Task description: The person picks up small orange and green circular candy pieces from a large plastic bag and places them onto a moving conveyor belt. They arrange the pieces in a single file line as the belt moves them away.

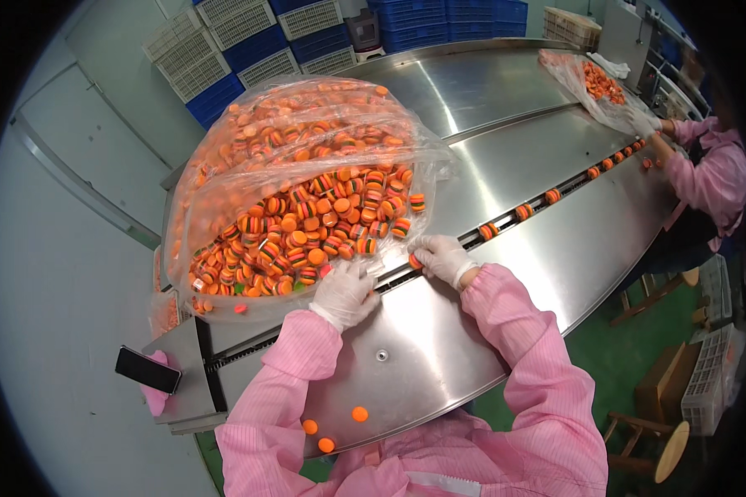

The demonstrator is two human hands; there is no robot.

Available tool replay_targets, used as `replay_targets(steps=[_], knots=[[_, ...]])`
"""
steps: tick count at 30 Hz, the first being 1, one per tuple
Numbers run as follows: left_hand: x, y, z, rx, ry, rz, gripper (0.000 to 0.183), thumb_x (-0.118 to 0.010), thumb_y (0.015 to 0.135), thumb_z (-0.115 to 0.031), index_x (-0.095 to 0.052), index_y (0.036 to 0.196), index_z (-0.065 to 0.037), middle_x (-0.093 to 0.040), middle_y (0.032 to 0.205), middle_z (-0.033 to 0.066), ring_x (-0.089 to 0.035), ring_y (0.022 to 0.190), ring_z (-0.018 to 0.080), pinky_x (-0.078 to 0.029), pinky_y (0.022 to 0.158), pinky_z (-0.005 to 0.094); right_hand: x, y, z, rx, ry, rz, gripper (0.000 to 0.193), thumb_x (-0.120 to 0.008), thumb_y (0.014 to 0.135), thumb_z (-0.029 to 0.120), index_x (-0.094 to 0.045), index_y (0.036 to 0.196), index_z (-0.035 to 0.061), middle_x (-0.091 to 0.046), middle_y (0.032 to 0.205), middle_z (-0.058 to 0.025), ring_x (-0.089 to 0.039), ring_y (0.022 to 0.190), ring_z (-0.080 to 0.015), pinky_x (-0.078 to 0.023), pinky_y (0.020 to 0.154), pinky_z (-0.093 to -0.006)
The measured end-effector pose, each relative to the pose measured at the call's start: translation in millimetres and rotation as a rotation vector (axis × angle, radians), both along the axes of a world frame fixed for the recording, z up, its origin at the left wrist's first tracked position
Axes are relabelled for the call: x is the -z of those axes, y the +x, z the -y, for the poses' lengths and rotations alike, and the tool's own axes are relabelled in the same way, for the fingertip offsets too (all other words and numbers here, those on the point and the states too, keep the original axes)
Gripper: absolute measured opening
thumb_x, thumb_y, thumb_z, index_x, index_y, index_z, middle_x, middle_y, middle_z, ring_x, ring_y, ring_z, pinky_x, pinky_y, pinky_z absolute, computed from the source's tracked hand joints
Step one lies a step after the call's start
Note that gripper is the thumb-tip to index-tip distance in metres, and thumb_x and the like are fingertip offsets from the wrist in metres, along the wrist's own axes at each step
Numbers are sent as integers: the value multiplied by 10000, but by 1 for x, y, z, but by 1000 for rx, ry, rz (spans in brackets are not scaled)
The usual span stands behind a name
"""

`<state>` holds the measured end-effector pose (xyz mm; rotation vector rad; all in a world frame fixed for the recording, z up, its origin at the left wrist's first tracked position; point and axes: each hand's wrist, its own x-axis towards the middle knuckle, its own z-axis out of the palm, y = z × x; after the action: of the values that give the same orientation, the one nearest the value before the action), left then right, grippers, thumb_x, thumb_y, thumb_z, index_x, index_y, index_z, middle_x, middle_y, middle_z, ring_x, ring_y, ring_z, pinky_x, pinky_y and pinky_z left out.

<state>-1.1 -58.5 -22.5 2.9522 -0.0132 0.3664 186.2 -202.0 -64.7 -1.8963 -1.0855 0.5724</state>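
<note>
A large clear plastic bag (192, 178) lies open on the left of the steel table, filled with burger-shaped candies (307, 224) in orange, red, green and dark layers. My gloved left hand (345, 296) is at the bag's near edge beside the narrow conveyor track (399, 280). Its fingers are curled together, and what they hold is hidden. Over the track, my gloved right hand (444, 259) pinches one burger-shaped candy (414, 261) at its fingertips. Farther along, several candies stand in a spaced row on the track, among them a layered candy (489, 231).
Three loose orange discs (360, 414) lie near the table's front edge. A phone (147, 370) rests on pink cloth at left. At far right a co-worker's gloved hand (643, 123) is beside another candy bag (601, 84). Crates (249, 37) stack behind; a stool (671, 452) stands right.
</note>
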Motion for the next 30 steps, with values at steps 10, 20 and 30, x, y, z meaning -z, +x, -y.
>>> replay_targets(steps=[10,20,30], knots=[[19,46,-22,-165,115,187,181,-548,704,-29,-512,877,-68,-507,927,131,-473,871,326,-426,763,406,-22,-10,-32,94,238,684,197,-553,752,125,-528,940,71,-548,935,-220,-557,863,-389,-449,778,-442],[21,-29,-10,-153,-79,-146,242,-566,691,-45,-512,927,-57,-474,945,186,-477,887,385,-422,790,432,-15,-54,-41,85,168,575,211,-550,741,134,-462,869,-10,-463,829,-202,-516,775,-359,-457,662,-418],[-1,9,-4,-24,-266,30,169,-583,756,-148,-560,897,-58,-515,913,149,-527,840,320,-446,760,396,-15,-51,-14,30,-16,845,182,-560,764,181,-570,866,30,-513,913,-158,-510,847,-332,-438,716,-432]])
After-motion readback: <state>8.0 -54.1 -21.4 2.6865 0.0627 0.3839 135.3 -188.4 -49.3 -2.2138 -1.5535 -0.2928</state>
